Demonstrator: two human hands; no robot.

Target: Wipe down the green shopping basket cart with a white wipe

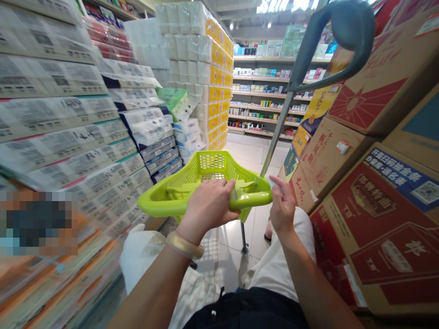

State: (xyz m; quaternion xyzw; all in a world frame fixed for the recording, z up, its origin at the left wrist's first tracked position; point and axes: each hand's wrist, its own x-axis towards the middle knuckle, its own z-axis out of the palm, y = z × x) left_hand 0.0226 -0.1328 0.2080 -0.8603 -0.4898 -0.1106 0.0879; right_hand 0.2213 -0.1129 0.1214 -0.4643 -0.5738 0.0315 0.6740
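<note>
- Stacked cardboard cartons (356,155) are lining the aisle from 1 to 5 o'clock, printed in red and tan.
- Plastic-wrapped tissue packs (58,123) are rising in a wall from 8 to 11 o'clock.
- Retail shelves (264,98) are displaying small boxed goods at 1 o'clock, far down the aisle.
- Wrapped toilet rolls (199,59) are towering at 12 o'clock.
- A lime-green plastic shopping basket (209,171) is riding at the centre of view.
- A grey trolley pole (277,132) is rising from the basket towards 1 o'clock.
- The left hand (209,203) is closing firmly over the basket's near rim at 6 o'clock.
- The right hand (283,205) is hanging half open at 4 o'clock, just beside the basket's end; any contact cannot be told.
- A pale bangle (184,245) is circling the left wrist.
</note>
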